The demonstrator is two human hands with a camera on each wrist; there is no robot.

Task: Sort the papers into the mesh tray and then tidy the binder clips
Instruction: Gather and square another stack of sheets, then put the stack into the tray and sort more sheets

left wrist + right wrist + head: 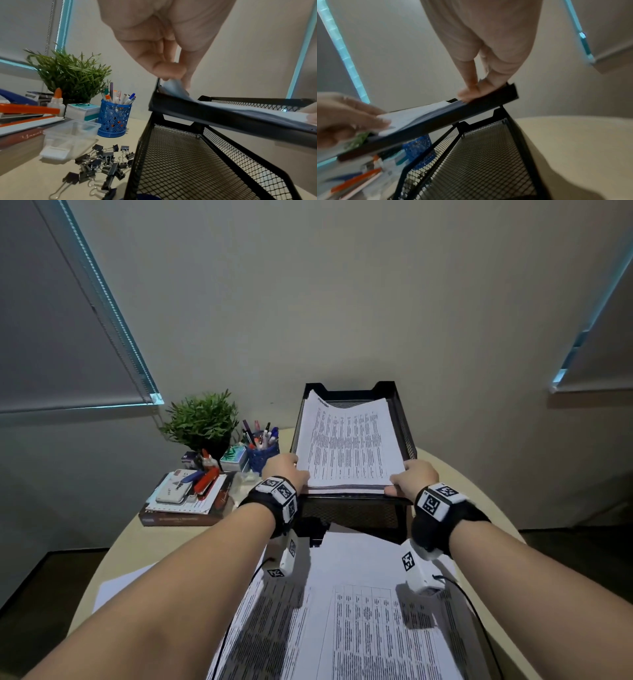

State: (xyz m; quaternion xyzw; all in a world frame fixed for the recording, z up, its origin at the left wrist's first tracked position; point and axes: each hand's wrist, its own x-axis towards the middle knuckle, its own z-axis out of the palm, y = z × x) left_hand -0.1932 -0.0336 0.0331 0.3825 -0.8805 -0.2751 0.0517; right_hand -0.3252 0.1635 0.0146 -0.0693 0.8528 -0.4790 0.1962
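My forearms are bare, no sleeves. Each wrist wears a wide black fabric strap (270, 510) topped with white blocks printed in black-and-white square markers (440, 499). A white camera housing (420, 573) hangs below each wrist (also marker-tagged), trailing a thin black cable (474, 607).

Head view: taken from above, angled forward and down over the desk (113, 546); mesh tray (404, 419) seen at frame centre. Left wrist view: set low and close under the left hand (154, 40), facing forward. Right wrist view: likewise under the right hand (488, 40). The tray front rim is shared by all three.
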